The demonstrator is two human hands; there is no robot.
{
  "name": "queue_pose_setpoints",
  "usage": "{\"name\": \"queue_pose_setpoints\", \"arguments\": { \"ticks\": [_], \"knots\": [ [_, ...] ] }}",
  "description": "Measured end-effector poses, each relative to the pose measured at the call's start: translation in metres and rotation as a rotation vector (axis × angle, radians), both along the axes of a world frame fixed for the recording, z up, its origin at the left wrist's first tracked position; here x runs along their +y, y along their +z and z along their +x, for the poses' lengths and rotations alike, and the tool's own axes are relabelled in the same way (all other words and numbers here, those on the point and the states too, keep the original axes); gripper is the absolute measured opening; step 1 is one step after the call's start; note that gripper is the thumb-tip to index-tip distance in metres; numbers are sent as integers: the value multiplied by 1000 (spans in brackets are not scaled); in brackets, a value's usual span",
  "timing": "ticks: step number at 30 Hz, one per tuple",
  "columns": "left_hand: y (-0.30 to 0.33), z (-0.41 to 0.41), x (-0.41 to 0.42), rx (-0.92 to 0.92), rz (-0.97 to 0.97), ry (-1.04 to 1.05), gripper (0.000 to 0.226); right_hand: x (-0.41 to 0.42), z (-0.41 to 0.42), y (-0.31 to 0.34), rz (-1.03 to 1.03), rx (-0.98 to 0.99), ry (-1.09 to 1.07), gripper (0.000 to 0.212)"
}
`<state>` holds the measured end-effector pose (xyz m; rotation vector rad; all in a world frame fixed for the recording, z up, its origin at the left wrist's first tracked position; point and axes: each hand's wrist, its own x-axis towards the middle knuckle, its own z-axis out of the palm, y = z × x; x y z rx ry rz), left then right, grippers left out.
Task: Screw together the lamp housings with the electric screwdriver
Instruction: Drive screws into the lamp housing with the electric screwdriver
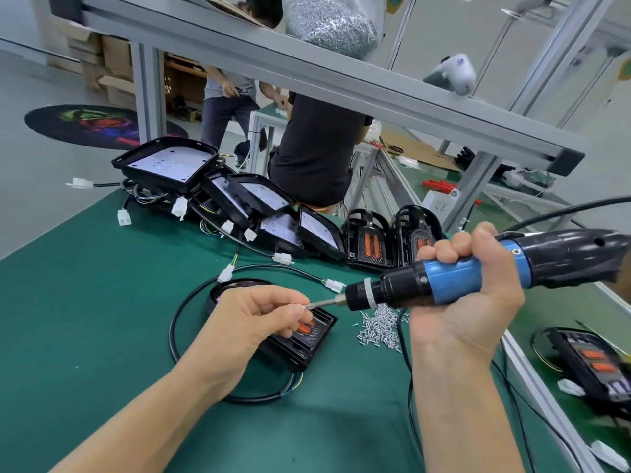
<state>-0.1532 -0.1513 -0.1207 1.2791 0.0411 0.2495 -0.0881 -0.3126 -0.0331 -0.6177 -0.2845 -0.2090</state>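
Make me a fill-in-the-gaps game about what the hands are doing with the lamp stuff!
1. The right hand grips the electric ____.
2. The left hand pinches a small screw at the tool's ____.
3. The loose screws lie in a pile on the ____ mat.
4. The lamp housing under the left hand is coloured ____.

Missing words: screwdriver; tip; green; black

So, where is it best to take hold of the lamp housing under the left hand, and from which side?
Grip the lamp housing across its ribbed straight sides, from above on the near-left, opposite the electric screwdriver. It lies flat, and its cable loops around the left and near sides.
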Motion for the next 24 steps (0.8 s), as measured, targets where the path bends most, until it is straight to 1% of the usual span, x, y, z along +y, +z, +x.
{"name": "queue_pose_setpoints", "arguments": {
  "ticks": [4, 7, 9, 11, 14, 15, 20, 24],
  "knots": [
    [-1, -1, 2, 5, -22, 9, 17, 3, -1, -1, -4, -14, 2, 15],
    [0, -2, 7, 9, -8, 19, 20, 7, -1, -2, 0, -20, 7, 14],
    [1, -3, 9, 16, 21, 28, 18, 9, -1, -4, 1, -17, 11, 14],
    [3, -4, 12, 14, 104, 36, 13, 11, 0, -5, -5, -12, 10, 15],
    [0, -3, 21, 8, 353, 113, 23, 11, 1, -9, -20, -10, 12, 15],
    [-3, -2, 25, 12, 410, 149, 24, 11, 2, -10, -31, -12, 12, 16],
    [-24, -2, 29, 22, 605, 236, 22, 13, 2, -29, -200, -69, -44, 24],
    [-40, -6, 27, 17, 667, 288, 22, 19, -2, -45, -320, -117, -20, 26]
  ]
}}
